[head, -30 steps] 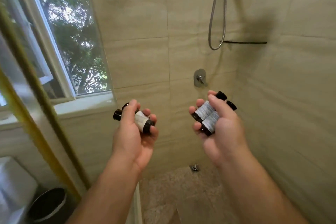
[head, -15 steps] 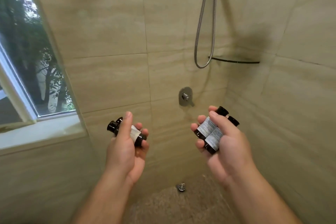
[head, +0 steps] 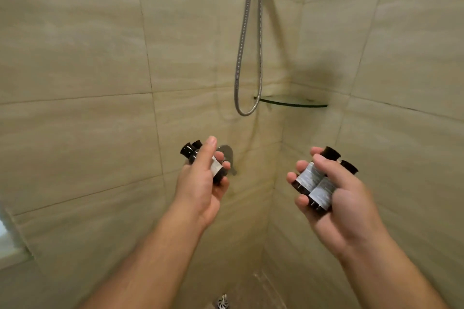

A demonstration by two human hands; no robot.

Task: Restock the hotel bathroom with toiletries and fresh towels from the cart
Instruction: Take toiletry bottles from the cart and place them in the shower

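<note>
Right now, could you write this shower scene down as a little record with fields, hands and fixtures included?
place: tiled shower stall
left hand: grips left bottle pair, two small dark bottles, caps pointing up-left
right hand: holds right bottle pair, two dark labelled bottles, thumb over them
corner shelf: glass, higher than both hands
shower hose: metal, loops down left of the shelf
valve: partly hidden behind the left hand
drain: in the floor

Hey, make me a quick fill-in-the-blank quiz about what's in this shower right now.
The right hand grips ____ small dark white-labelled bottles.
The small dark bottles in the left hand have ____ caps.
Right of the silver metal shower hose sits a corner shelf of clear ____.
Missing: two; black; glass.
</note>
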